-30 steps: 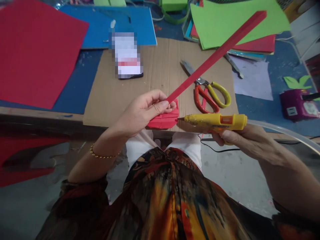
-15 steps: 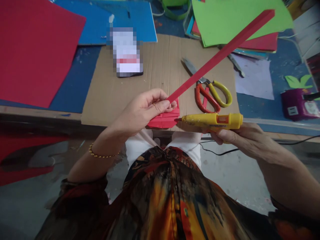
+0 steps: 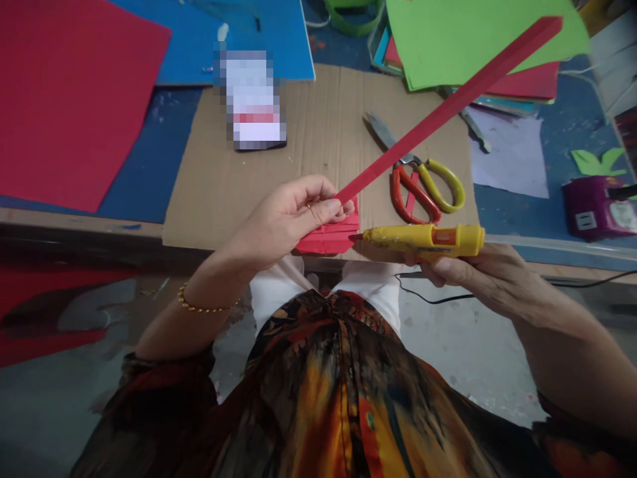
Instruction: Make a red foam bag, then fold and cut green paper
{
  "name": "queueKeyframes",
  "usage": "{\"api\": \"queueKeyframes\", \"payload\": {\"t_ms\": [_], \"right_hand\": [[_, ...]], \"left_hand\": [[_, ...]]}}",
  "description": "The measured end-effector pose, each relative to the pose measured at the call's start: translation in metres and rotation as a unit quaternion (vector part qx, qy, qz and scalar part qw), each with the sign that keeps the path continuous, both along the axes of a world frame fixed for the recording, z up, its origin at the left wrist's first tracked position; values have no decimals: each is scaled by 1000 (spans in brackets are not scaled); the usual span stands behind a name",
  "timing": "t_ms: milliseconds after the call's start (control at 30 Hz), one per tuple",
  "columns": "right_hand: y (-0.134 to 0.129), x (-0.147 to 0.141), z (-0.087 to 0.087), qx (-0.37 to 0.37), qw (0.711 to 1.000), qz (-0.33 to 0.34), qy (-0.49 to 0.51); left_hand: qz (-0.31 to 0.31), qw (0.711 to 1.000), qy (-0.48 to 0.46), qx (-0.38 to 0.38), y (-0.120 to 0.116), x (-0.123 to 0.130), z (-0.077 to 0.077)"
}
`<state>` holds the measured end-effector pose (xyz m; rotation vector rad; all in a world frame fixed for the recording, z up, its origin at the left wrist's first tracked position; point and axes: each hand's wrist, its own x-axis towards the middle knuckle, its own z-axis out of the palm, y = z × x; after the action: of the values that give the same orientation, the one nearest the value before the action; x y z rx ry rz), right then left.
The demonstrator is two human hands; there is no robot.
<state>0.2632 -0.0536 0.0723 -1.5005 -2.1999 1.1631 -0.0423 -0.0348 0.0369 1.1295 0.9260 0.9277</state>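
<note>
My left hand (image 3: 303, 212) pinches a long folded red paper strip (image 3: 442, 113) near its lower end; the strip slants up to the right over the table. Under those fingers lies a layered red paper piece (image 3: 328, 240) at the cardboard's front edge, partly covered by the hand. My right hand (image 3: 462, 269) is wrapped round the handle of a yellow hot glue gun (image 3: 423, 240). Its nozzle points left and is at the right edge of the red paper piece; whether they touch I cannot tell. Scissors with red and yellow handles (image 3: 415, 176) rest on the cardboard behind the glue gun.
A cardboard sheet (image 3: 239, 199) covers the table's middle, with a phone (image 3: 256, 126) on it. Red sheet (image 3: 74, 93) lies left, green sheets (image 3: 482, 40) back right. A purple box-like object (image 3: 592, 209) stands at the far right. A black cord (image 3: 438, 302) hangs below the table edge.
The red strip's far end has shifted slightly to the right. Both hands keep their grips and the glue gun nozzle stays by the red paper piece; the view has moved a little.
</note>
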Motion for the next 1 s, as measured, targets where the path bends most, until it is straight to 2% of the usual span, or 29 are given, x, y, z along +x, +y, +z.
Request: {"api": "queueKeyframes", "payload": {"t_ms": [400, 1000], "right_hand": [[0, 5, -6, 17, 1000, -1, -13], [0, 3, -3, 22, 1000, 11, -8]], "left_hand": [[-2, 1000, 6, -6, 0, 0, 2], [-3, 1000, -3, -15, 0, 1, 2]]}}
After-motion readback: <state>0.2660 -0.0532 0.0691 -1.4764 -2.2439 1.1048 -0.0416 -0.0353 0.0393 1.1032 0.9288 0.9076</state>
